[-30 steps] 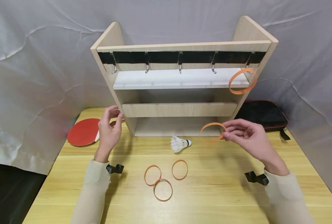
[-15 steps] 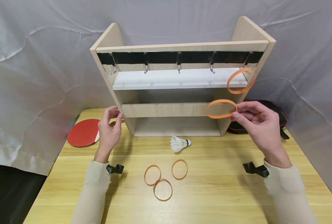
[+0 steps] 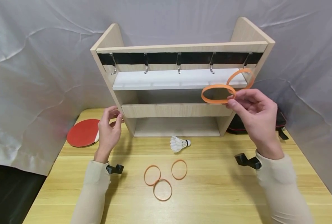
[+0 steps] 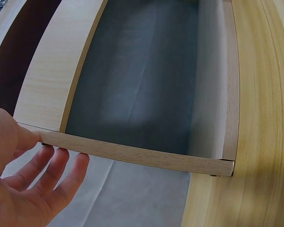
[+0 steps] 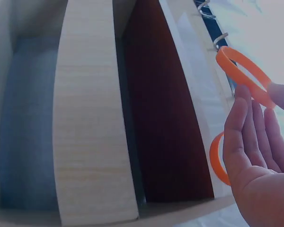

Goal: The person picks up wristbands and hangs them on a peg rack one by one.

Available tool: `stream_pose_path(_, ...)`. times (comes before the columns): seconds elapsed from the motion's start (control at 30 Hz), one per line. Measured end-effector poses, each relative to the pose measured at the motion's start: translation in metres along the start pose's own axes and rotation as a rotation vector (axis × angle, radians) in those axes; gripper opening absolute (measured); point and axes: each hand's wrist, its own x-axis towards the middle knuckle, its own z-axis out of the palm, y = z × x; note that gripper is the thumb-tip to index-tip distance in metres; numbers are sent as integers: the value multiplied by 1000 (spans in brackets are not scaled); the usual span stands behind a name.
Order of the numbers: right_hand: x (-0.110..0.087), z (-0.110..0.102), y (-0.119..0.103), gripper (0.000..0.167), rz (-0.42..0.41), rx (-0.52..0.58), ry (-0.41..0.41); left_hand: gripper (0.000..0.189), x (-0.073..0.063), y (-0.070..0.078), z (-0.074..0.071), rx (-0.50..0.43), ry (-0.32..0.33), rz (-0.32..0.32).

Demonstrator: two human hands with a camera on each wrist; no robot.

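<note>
Directly before the right half of the shelf unit (image 3: 166, 110), the right hand (image 3: 257, 115) pinched an orange ring (image 3: 215, 101) between thumb and fingertips. A second ring (image 3: 234, 74) hung from the unit's rightmost hook. Left hand (image 3: 109, 133): fingers spread, slightly bent, touching the unit's left side panel. Three loose rings (image 3: 162, 200) lay on the table (image 3: 211, 186) before the unit, a shuttlecock (image 3: 178, 144) nearer it.

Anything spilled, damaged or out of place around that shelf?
Nothing stands out: no spill or damage shows. The shuttlecock lies on its side and three orange rings lie loose on the table before the shelf.
</note>
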Motion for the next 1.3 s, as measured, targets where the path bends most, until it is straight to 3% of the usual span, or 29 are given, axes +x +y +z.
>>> stream_pose_path(0.3,13,19,10,17,-44,52,101,34,-1,1,1,-2,4,-3)
stream_pose_path(0.67,14,26,18,17,-22,49,135,34,-1,0,1,-3,2,9)
stream_pose_path(0.97,-2,24,32,15,4,-47,63,34,0,-1,1,-7,-1,9)
stream_pose_path(1.3,-4,24,36,12,-22,-158,28,35,-1,-1,1,7,-1,5)
